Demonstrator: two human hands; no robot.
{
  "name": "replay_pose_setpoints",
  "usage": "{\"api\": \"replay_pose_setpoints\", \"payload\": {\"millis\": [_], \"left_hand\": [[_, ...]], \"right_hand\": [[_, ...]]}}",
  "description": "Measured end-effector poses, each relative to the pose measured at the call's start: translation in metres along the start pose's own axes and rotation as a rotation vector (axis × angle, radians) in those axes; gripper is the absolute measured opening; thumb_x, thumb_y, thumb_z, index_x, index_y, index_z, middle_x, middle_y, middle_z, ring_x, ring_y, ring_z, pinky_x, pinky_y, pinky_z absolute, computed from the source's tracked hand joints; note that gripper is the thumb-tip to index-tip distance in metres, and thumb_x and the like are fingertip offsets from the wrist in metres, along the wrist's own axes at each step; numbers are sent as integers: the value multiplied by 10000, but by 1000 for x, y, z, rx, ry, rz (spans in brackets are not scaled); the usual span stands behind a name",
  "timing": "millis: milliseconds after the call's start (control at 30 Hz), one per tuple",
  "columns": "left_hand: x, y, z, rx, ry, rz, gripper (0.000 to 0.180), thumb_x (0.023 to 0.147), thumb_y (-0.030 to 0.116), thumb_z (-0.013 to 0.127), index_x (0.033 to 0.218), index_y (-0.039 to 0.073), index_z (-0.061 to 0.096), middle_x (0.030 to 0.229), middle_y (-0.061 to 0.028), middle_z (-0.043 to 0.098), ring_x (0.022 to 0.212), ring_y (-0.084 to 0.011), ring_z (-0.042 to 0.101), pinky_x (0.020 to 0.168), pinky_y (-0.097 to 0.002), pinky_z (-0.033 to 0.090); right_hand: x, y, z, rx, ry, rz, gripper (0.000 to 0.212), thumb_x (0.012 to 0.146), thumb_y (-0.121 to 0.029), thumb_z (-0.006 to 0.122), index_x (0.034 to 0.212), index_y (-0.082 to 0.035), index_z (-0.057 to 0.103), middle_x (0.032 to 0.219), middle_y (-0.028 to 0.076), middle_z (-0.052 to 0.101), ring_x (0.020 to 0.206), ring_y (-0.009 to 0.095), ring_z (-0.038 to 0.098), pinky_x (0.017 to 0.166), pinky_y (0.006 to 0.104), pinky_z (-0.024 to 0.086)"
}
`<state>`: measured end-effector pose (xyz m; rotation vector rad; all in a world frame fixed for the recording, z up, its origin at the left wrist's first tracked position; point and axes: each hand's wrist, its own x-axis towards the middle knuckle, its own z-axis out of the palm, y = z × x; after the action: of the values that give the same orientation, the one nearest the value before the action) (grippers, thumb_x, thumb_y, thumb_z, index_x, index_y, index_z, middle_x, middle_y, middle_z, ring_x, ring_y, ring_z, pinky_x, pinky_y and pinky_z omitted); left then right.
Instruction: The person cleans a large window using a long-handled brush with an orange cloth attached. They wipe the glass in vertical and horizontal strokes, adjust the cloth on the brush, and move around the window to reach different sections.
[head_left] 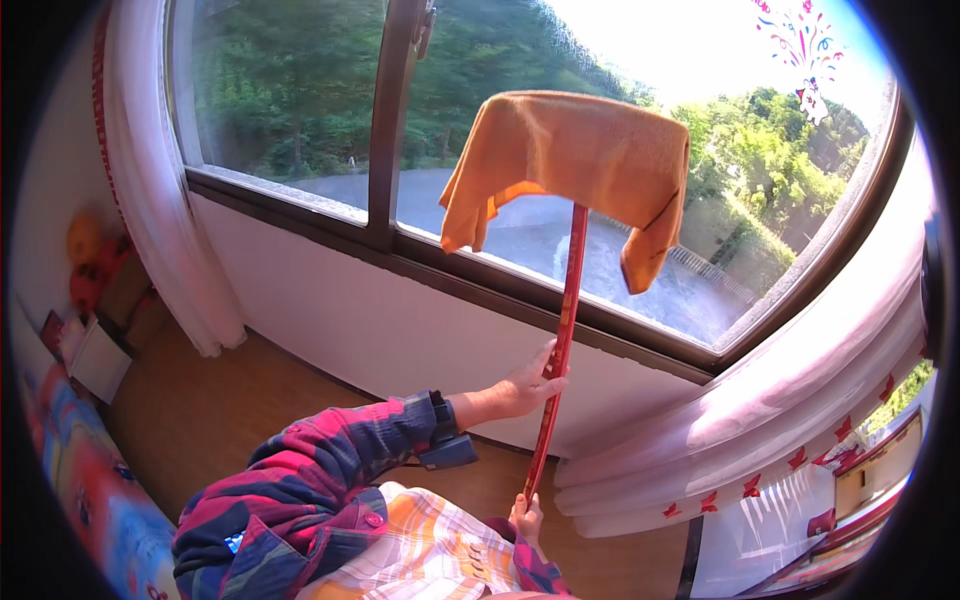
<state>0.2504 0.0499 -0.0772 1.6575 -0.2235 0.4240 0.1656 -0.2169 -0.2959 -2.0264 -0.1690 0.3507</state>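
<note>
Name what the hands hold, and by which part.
A red pole: left hand partway up, right hand at its lower end.

Below us we have a brown floor [215, 425], with a dark strip [318, 366] edging it at the foot of the wall. On our left a white box [100, 360] comes down to it; we cannot tell if it stands directly on the boards. The left curtain [190, 250] drops to its far edge, and the right curtain [640, 500] hangs over its right part, contact unclear to us.
</note>
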Motion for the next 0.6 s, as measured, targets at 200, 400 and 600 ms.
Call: {"api": "replay_pose_setpoints", "payload": {"millis": [200, 400, 600], "left_hand": [[114, 113, -50, 280, 301, 320, 785, 968, 125, 509, 1525, 117, -44, 840, -120, 637, 598, -198, 626, 578, -327, 544], [165, 189, -90, 479, 232, 239, 834, 962, 243, 486, 1456, -70, -109, 820, -259, 644, 728, -424, 635, 677, -496, 493], [119, 108, -63, 513, -109, -14, 749, 979, 256, 480, 1365, -165, -4, 840, -258, 613, 775, -443, 617, 715, -481, 493]], "right_hand": [[73, -186, 6, 92, 84, -405, 419, 1007, -414, 455, 913, -9, 510, 602, 142, 488, 525, 287, 515, 512, 385, 413], [92, -280, 9, 51, 213, -495, 385, 1019, -371, 447, 874, -16, 481, 580, 135, 458, 500, 302, 485, 490, 388, 389], [99, -143, 20, -43, 250, -499, 436, 1006, -433, 450, 977, 1, 496, 554, 9, 438, 459, 119, 461, 430, 290, 352]]}}
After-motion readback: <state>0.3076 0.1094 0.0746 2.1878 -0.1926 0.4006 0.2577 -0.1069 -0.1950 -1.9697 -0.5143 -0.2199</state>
